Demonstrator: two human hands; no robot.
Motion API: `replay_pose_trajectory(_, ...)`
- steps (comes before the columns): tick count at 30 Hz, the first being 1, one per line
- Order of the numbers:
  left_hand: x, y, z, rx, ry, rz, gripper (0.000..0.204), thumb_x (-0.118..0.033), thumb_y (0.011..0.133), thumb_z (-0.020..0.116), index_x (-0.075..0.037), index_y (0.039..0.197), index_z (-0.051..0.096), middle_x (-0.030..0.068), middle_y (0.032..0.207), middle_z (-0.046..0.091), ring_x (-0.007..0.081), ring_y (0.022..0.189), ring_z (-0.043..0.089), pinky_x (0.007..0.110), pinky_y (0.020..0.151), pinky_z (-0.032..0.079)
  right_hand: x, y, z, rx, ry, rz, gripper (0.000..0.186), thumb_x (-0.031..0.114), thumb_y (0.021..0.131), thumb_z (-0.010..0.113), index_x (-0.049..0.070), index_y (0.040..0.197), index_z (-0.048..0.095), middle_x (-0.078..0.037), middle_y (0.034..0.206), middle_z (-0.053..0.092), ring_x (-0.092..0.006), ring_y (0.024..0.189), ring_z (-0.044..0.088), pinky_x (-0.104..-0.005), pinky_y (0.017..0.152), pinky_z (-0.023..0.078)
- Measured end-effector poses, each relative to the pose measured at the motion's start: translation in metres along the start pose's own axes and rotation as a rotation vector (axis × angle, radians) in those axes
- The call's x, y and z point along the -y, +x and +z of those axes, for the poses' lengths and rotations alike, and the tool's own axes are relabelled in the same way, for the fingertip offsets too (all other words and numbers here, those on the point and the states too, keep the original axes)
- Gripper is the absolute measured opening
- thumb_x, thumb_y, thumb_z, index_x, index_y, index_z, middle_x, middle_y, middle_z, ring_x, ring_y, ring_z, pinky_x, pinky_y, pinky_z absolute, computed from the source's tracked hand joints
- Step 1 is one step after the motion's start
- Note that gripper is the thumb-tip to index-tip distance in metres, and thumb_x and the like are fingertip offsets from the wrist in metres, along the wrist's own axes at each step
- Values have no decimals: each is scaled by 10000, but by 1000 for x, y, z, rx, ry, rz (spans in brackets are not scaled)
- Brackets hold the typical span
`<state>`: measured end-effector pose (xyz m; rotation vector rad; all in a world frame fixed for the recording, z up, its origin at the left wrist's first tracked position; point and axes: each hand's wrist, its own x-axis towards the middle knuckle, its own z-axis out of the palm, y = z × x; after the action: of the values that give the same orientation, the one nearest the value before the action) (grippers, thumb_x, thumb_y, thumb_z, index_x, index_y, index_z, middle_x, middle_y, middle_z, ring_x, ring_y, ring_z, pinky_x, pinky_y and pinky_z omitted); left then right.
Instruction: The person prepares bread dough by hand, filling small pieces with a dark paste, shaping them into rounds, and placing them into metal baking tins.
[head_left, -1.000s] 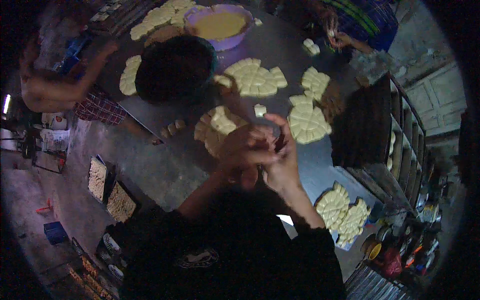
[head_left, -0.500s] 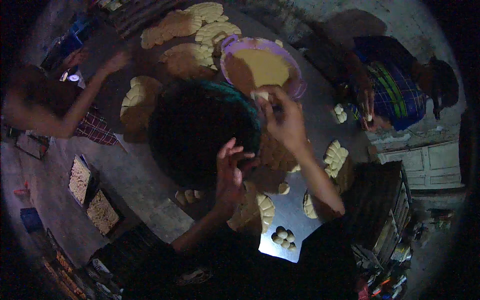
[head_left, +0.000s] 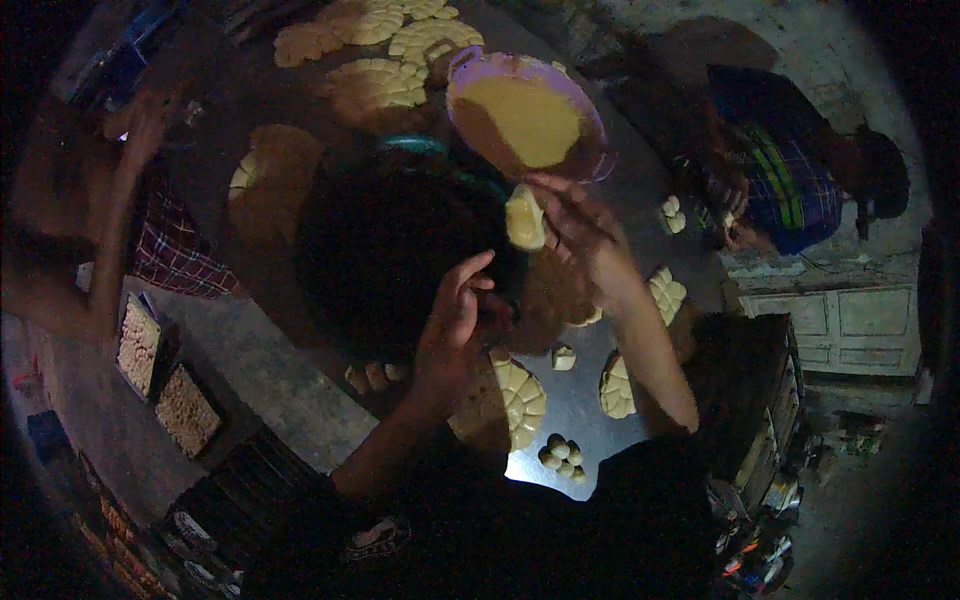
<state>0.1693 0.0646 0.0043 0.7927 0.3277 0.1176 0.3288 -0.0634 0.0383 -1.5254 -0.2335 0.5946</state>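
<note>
My right hand [head_left: 580, 225] pinches a flat piece of pale dough [head_left: 525, 218] just below the purple basin [head_left: 605, 130]. The basin holds a yellowish mass [head_left: 530, 115]. To the left, my left hand [head_left: 455, 315] is raised with its fingers bent and apart, and nothing shows in it. A large dark round shape [head_left: 400, 265] with a teal edge covers much of the table beyond that hand. Under my forearms lie a scored round of dough pieces [head_left: 522, 405], a single dough piece [head_left: 564, 357] and a cluster of small dough balls [head_left: 562, 457].
More dough rounds [head_left: 375, 82] lie at the table's far left. One person in a plaid cloth [head_left: 180, 255] sits at the left; another person [head_left: 790, 185] works at the right. Trays of small pieces [head_left: 188, 410] stand low at the left, beside a dark slatted stack [head_left: 260, 485].
My right hand has drawn back from the basin's rim with the dough, whose flat face now shows. My left hand stays close by. The person at the left has moved an arm.
</note>
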Motion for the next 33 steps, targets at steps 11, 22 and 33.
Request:
replay_pose_trajectory(11, -49, -95, 58, 221, -480, -271, 451, -340, 1027, 475, -12, 1338, 456, 99, 1363, 498, 204, 1260, 488, 362, 1100, 386, 44, -198, 28, 83, 58, -430, 415, -24, 880, 654, -17, 1273, 518, -125, 1203, 582, -213, 1118, 596, -353, 923, 543)
replay_pose_trajectory(22, 27, -271, 102, 477, 41, 6, 367, -16, 966, 545, 28, 1328, 509, 144, 1425, 469, 204, 1249, 500, 384, 1041, 425, 14, -414, 19, -271, -506, -845, 333, -46, 735, 753, -10, 1059, 688, -183, 1103, 660, -307, 1031, 648, -385, 859, 539)
replay_pose_trajectory(33, 76, -366, 145, 590, 618, 326, 158, 60, 899, 600, 85, 1026, 690, 110, 948, 717, 107, 881, 643, 253, 787, 522, 14, -565, -12, -238, -770, -844, 255, -7, 764, 722, 28, 1014, 686, -153, 1061, 648, -286, 848, 615, -349, 699, 506)
